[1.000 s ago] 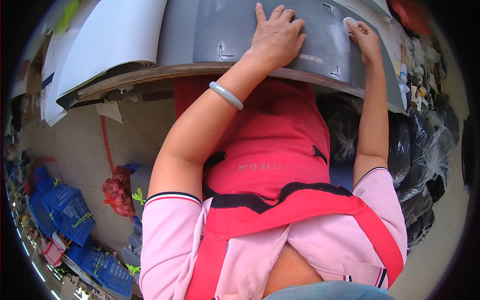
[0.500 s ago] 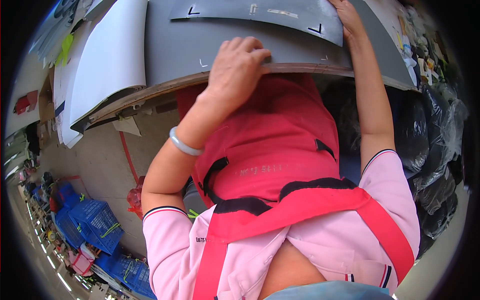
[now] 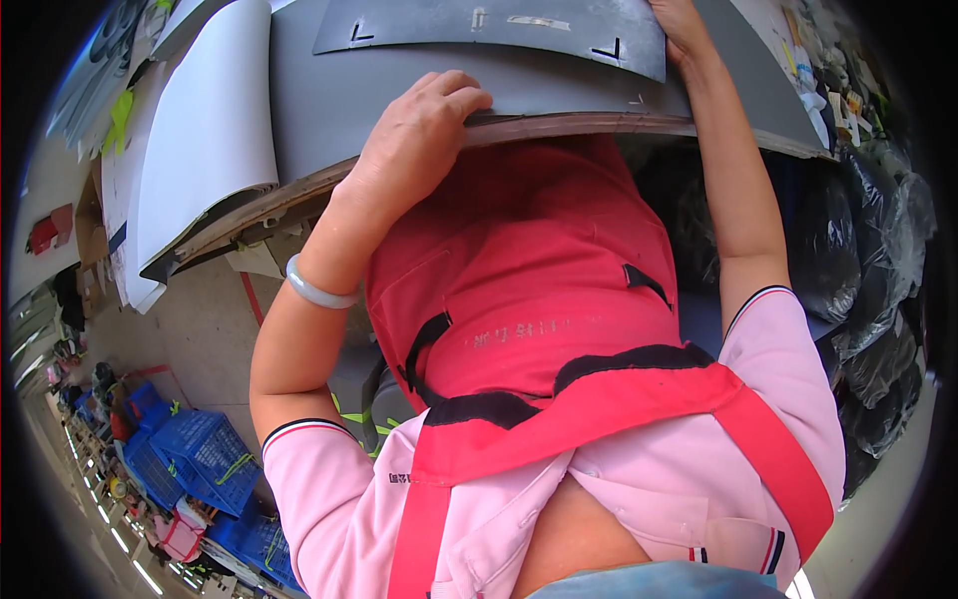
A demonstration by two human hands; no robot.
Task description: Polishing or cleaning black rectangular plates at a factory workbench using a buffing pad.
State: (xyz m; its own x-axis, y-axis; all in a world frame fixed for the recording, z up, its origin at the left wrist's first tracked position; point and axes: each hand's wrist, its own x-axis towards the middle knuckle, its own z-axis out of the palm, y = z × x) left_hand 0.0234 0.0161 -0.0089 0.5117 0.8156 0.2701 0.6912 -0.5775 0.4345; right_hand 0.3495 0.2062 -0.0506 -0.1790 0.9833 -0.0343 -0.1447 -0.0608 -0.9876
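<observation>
A dark grey template (image 3: 429,30) with black L-shaped corner cut-outs and a strip of tape lies at the top. It rests over a wide dark grey sheet (image 3: 329,100) on the worktable. My right hand (image 3: 686,32) grips the template's right end, its fingertips partly cut off by the picture's top. Near the table's front edge, my left hand (image 3: 424,125) rests on the sheet, fingers bent and closed. Whatever may be between those fingers is hidden. A small light L-shaped mark (image 3: 637,100) shows on the sheet below the template's right corner.
A curled white sheet (image 3: 215,120) lies at the table's left, reaching past the wooden front edge (image 3: 309,185). Black plastic-wrapped bundles (image 3: 828,240) stand at the right below the table. Blue crates (image 3: 205,459) sit on the floor at the lower left.
My left hand has slid left along the table's front edge. The template and the table appear slightly further left and up, with my right hand still at the template's end.
</observation>
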